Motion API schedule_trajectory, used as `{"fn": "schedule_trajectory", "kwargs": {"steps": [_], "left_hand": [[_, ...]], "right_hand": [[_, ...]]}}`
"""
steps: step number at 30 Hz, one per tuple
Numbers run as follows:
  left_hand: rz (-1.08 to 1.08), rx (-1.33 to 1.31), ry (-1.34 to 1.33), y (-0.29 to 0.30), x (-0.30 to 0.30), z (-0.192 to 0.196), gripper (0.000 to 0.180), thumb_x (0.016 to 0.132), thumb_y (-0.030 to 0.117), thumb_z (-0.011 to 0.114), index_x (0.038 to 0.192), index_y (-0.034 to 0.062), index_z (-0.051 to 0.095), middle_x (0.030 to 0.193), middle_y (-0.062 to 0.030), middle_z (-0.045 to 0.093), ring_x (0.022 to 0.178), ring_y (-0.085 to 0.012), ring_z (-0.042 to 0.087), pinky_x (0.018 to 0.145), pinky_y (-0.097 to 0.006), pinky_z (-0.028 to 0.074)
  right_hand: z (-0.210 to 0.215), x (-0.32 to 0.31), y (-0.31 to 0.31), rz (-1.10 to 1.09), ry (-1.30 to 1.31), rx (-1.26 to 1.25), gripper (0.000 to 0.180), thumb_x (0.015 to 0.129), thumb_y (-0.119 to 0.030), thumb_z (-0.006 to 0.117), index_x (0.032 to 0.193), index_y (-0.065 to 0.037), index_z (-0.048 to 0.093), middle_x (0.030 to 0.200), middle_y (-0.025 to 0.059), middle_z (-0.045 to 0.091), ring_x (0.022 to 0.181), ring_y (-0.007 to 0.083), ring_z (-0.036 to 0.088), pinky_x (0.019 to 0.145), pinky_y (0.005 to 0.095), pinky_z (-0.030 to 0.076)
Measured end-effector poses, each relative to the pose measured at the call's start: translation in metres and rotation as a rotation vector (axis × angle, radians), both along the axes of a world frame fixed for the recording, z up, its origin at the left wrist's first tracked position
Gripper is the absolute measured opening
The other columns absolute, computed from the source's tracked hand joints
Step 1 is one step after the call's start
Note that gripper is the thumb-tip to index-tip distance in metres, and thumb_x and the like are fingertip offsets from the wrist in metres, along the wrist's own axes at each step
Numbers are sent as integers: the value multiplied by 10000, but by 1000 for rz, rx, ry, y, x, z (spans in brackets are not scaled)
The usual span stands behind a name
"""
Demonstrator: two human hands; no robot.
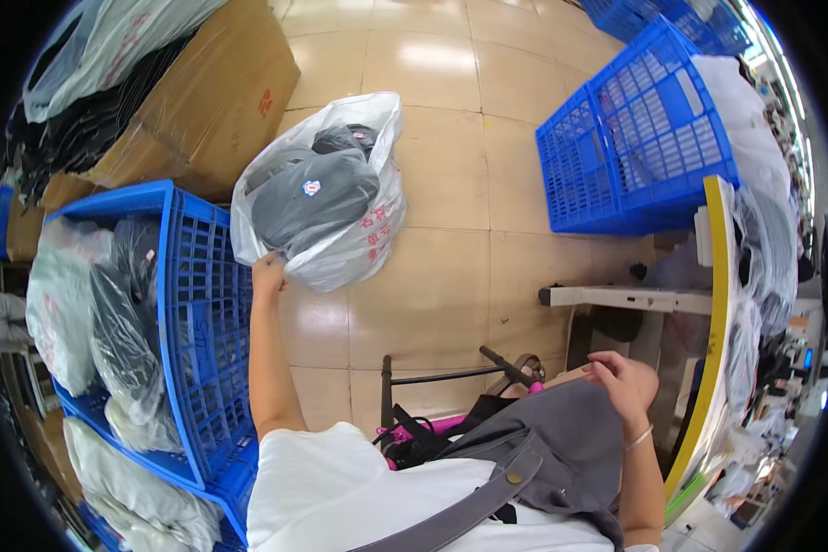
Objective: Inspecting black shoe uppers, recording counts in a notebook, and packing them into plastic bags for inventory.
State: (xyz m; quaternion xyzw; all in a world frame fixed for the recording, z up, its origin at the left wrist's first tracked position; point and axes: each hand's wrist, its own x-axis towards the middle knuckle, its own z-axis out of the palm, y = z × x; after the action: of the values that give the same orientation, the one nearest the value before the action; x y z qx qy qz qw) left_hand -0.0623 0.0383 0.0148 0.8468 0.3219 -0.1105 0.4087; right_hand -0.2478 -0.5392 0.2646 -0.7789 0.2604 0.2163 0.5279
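On the tiled floor ahead stands a white plastic bag (336, 264) with red printing, its mouth spread wide. Dark grey folded fabric (290, 198) fills it, and a small round white and blue sticker (312, 188) is on the top piece. My left hand (269, 273) reaches out with its fingers closed on the near rim of the bag. Over my lap, my right hand (624, 386) hangs beside my knee, fingers loosely bent and somewhat apart, with nothing visible in them. A grey apron (570, 437) covers my lap.
Left of the bag stands a blue plastic crate (202, 340) with bagged dark fabric; a large cardboard box (202, 110) is behind it. A blue crate (630, 138) stands far right. A yellow-edged table (716, 340) runs along my right. A black-and-pink metal frame (437, 377) is near my feet.
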Motion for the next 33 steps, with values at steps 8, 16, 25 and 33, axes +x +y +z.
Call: {"fn": "schedule_trajectory", "kwargs": {"steps": [8,16,25,33], "left_hand": [[-1096,581,221,-45,32,-21,239,751,146,522,897,60,690,1017,-231,607,1027,-349,553,940,-426,363],[-1092,541,421,-90,43,-53,410,719,319,603,1005,27,638,1016,-204,616,965,-340,589,852,-400,454],[-848,407,271,-157,37,-44,609,756,535,563,984,-26,623,1026,-211,614,968,-380,581,816,-414,468],[-978,613,68,-173,70,-16,253,880,258,467,938,63,617,955,-176,631,917,-330,606,734,-442,471]], "right_hand": [[25,-89,-24,-356,-25,46,222,906,-151,490,1057,0,548,899,100,627,759,141,609,720,245,480],[42,-116,-12,-475,-45,2,231,903,-164,491,1051,4,547,893,87,622,755,136,607,706,246,478],[30,-124,-21,-536,-47,40,226,901,-179,497,1043,-12,553,889,81,621,745,131,604,684,237,474],[32,-128,-19,-549,-82,116,226,899,-175,506,1044,-6,547,883,86,617,748,135,604,704,249,490]]}}
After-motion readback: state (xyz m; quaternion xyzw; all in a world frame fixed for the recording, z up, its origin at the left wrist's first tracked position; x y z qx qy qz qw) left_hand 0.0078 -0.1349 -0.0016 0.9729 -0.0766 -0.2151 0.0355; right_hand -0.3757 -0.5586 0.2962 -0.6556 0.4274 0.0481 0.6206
